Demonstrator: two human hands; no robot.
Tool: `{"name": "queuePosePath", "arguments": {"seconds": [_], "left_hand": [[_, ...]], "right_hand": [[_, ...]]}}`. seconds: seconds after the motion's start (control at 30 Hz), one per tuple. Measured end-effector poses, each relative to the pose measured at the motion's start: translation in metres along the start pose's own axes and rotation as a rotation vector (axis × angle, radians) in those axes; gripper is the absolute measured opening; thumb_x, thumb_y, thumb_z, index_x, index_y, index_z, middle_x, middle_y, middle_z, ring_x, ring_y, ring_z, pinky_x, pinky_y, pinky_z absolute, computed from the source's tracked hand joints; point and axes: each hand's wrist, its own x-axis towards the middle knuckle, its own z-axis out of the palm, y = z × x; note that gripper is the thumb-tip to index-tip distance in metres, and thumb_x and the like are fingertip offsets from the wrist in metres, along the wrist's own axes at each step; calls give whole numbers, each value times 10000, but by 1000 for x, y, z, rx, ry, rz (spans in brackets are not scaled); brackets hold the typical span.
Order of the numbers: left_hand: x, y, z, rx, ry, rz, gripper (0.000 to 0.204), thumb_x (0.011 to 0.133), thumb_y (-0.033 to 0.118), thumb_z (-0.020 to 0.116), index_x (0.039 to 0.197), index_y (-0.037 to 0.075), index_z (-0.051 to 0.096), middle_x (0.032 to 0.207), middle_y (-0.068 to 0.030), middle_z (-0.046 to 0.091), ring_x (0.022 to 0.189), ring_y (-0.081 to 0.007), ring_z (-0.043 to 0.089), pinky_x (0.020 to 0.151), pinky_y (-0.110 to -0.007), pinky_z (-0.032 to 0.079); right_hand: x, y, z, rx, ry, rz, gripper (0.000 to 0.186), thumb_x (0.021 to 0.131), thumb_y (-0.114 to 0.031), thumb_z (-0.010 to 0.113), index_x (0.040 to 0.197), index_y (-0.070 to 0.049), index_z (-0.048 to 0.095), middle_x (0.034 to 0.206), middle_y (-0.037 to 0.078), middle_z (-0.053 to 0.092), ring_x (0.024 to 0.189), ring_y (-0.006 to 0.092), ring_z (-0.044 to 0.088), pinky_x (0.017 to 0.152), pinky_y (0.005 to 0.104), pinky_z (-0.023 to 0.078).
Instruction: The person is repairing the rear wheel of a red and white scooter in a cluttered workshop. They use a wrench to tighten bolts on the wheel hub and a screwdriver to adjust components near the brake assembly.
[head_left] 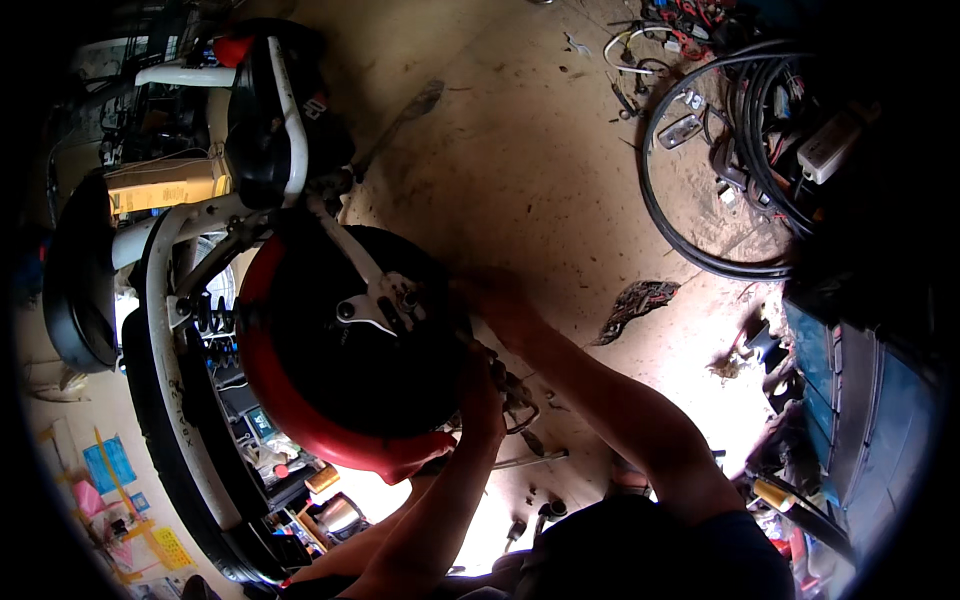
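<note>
So, black wheel point(385, 385) sits centre-left, red fender point(300, 430) around its lower left. Left hand point(482, 398) and right hand point(490, 293) are by the wheel's right edge; shadow hides both grips, can't tell.

flr point(480, 150): tan, dirty | blk cable coil point(750, 269) | red/blk wires point(690, 25) | sm. gry gadget point(680, 131) w/in coil

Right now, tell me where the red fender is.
In the head view, the red fender is left of centre, curving around the left and lower edge of the black wheel, its lower end below and left of the left hand.
</note>
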Motion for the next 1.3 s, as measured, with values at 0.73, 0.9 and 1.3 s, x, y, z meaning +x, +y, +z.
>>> {"name": "queuePosePath", "arguments": {"seconds": [0.73, 0.9, 1.3], "left_hand": [[2, 7, -20, -124, -41, -150, 312, 1028, 446, 508, 954, 153, 586, 689, 29, 500, 584, -131, 485, 553, -308, 419], [-2, 16, -9, -158, -10, -204, 354, 1036, 451, 494, 921, 124, 564, 683, 19, 475, 578, -126, 468, 545, -297, 409], [5, 5, -17, -165, -98, -127, 393, 1033, 431, 509, 851, 83, 519, 629, 7, 441, 516, -122, 452, 512, -282, 426]], "right_hand": [[7, 13, 36, 340, 41, 165, 383, 894, -225, 744, 1214, -26, 676, 1045, 60, 700, 950, 138, 629, 863, 285, 495], [4, 9, 31, 160, 55, 128, 364, 896, -231, 739, 1203, -41, 694, 1054, 62, 713, 969, 134, 633, 883, 285, 493], [-2, -21, 15, -522, -17, -234, 326, 883, -240, 725, 1148, -50, 717, 1091, 138, 717, 987, 196, 685, 894, 332, 528]]}}
